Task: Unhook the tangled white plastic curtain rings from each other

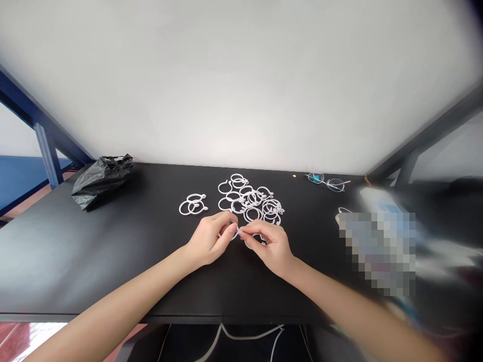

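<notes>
Between thumb and fingers, my left hand grips a white curtain ring, partly hidden by the fingers. My right hand meets it from the other side, its thumb and index finger pinched on the ring's end. Another white ring shows behind my right fingers; whether it touches them I cannot tell. Just beyond both hands lies a loose pile of similar white rings, overlapping on the black table. To its left, a smaller group of rings lies apart.
A crumpled black plastic bag rests at the table's back left. Eyeglasses lie at the back right, near the wall. A blurred, pixelated object is beside my right forearm. Pale cables hang below the front edge.
</notes>
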Demonstrator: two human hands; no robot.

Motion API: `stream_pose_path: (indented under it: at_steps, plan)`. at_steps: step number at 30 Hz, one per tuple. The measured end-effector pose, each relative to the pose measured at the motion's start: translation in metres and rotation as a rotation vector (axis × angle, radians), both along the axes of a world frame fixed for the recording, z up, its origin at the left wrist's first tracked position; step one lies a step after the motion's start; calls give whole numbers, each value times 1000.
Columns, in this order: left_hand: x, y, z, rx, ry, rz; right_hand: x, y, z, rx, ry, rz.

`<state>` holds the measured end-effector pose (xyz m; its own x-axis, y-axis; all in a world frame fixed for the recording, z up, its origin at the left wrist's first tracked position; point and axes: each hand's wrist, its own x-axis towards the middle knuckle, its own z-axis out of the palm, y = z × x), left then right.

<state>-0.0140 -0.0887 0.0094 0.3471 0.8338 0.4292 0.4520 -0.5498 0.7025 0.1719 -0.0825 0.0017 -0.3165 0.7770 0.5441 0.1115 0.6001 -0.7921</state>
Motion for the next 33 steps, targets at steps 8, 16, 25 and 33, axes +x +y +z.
stream_pose_path:
  at_steps: [8,16,25,33]
  plan:
    - [-2,1,-2,93,-94,-66,0,-9,5,-72,45,87]
    - [-2,2,-4,45,-84,-87,1,-11,5,-94,46,95]
    - [-10,8,-2,175,226,-119,3,-3,4,54,-32,15]
    - [-39,31,4,252,382,296,17,7,6,198,-215,-101]
